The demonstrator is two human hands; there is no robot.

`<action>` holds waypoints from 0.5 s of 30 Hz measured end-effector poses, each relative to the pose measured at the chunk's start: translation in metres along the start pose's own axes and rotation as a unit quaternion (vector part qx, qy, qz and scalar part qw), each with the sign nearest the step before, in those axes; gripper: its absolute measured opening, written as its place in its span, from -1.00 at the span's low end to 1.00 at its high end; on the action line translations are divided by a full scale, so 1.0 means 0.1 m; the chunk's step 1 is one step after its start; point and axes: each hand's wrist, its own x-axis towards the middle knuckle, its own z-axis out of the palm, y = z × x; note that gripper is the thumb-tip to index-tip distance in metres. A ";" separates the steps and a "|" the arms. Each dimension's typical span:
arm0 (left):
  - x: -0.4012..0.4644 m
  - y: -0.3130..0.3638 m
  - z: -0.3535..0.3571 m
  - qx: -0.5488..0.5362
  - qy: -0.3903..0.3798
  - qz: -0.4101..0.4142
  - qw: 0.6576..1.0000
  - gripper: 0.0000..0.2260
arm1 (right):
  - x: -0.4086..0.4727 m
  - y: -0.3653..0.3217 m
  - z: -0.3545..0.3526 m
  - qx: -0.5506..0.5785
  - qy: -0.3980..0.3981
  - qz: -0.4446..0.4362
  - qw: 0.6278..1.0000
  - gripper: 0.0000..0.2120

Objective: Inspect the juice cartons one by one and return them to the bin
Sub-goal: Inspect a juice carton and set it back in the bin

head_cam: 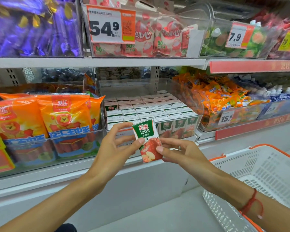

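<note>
A small apple juice carton (147,139), green on top with a red apple below, is held tilted in front of the shelf. My left hand (117,144) pinches its left edge with thumb in front and fingers behind. My right hand (179,151) pinches its lower right edge. Behind them, a clear plastic bin (195,126) on the lower shelf holds several rows of matching cartons (149,109) standing upright.
Orange sausage packs (45,121) fill the bin on the left. Orange snack bags (221,97) lie in the bin on the right. A white basket with orange rim (264,178) sits at the lower right. Upper shelf bins carry price tags (105,25).
</note>
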 end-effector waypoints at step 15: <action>-0.02 0.08 -0.04 -0.031 -0.075 0.007 0.997 -0.44 | -0.01 0.08 0.09 -0.399 0.127 -0.354 0.836 -0.66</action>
